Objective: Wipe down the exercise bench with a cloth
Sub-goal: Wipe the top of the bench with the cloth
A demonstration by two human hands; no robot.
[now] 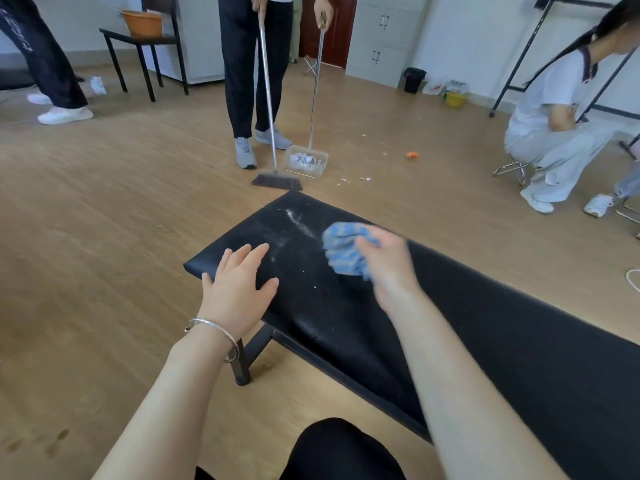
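A black padded exercise bench (502,327) runs from the centre toward the lower right. White dust streaks (298,221) lie on its far end. My left hand (239,282) rests flat with straight fingers on the bench's near-left corner; a silver bangle circles that wrist. My right hand (388,261), blurred by motion, grips a bunched blue cloth (346,249) on the bench top, just right of the dust.
Beyond the bench end a standing person holds a broom (276,180) and a dustpan (305,161) with scraps in it. Another person squats on a stool at the right. Scraps lie on the wooden floor. A black chair (145,46) with an orange basin stands far left.
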